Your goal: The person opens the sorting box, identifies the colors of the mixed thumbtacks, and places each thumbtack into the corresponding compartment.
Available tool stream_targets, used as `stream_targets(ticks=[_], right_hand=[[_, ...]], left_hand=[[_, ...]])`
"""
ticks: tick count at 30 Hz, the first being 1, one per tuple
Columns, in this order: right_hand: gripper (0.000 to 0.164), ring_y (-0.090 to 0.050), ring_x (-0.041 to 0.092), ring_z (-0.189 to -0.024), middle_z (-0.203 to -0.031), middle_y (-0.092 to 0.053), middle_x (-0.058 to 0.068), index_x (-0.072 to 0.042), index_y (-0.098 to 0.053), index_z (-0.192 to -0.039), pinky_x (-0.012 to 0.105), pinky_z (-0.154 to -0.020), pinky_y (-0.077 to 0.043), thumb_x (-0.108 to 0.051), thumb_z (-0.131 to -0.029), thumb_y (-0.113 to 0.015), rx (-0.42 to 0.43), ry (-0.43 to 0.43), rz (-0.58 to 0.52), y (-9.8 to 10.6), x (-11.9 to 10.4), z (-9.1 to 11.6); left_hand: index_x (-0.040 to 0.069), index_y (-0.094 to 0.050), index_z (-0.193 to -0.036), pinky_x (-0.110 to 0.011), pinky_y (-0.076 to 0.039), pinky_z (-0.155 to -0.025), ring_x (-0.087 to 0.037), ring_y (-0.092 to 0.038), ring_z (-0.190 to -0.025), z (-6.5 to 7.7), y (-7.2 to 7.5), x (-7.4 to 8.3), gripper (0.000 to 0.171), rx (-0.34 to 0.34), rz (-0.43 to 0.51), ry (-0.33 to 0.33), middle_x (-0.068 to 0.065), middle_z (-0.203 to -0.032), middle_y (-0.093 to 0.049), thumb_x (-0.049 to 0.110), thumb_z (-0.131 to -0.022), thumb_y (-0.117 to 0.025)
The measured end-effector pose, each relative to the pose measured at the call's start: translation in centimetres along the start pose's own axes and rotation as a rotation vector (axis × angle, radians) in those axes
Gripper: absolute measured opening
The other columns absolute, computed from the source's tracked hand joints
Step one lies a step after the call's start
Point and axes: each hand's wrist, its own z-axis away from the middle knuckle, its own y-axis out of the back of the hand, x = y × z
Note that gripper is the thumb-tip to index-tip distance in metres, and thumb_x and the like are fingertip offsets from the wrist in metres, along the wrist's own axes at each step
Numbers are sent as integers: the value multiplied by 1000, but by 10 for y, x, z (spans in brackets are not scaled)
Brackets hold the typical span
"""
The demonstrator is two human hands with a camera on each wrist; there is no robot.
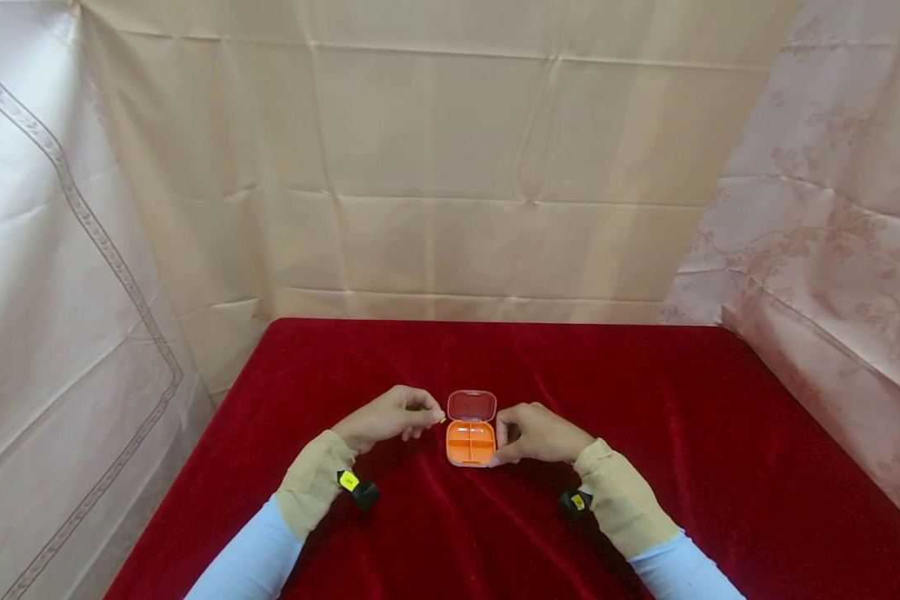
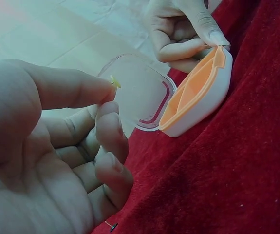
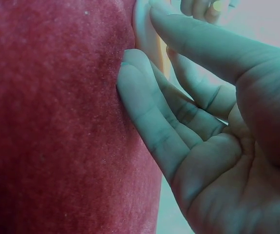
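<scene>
An orange pill box (image 1: 459, 454) with several compartments sits on the red cloth, its clear lid (image 1: 472, 407) swung back on the far side. My right hand (image 1: 542, 433) grips the box's right side, thumb at the near corner and fingers behind. Left of the lid, my left hand (image 1: 393, 415) pinches a tiny yellow thumbtack (image 2: 116, 82) between thumb and index finger. The tack's round yellow head (image 3: 217, 6) shows at the top of the right wrist view. In the left wrist view the box's white outer wall (image 2: 198, 117) faces me.
Red velvet cloth (image 1: 390, 550) covers the table. A small dark piece (image 2: 113, 227) with a thin stem lies low in the left wrist view. Beige curtain (image 1: 435, 167) hangs behind the table, with pale patterned cloth (image 1: 832, 208) at the right side.
</scene>
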Motion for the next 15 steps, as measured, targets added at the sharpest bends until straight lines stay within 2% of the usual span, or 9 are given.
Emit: stream_targets(ticks=[9,15], right_hand=[[27,-56,8,-63,-68,-60,-8,-16,-60,-75,25,-57,-47,-30,-76,-83,5,18,15,0,1,-1],[27,-56,7,-63,-68,-60,-8,-16,-59,-74,25,-58,-47,-30,-75,-83,4,14,16,0,0,-1]], left_hand=[[-2,-67,-102,-27,-41,-56,-15,-50,-65,-2,-4,-2,28,14,-1,-7,-5,-83,-57,25,-95,-64],[2,-69,-101,-25,-41,-55,-13,-49,-64,-1,-6,-1,28,31,-20,8,-4,-82,-58,29,-95,-65]])
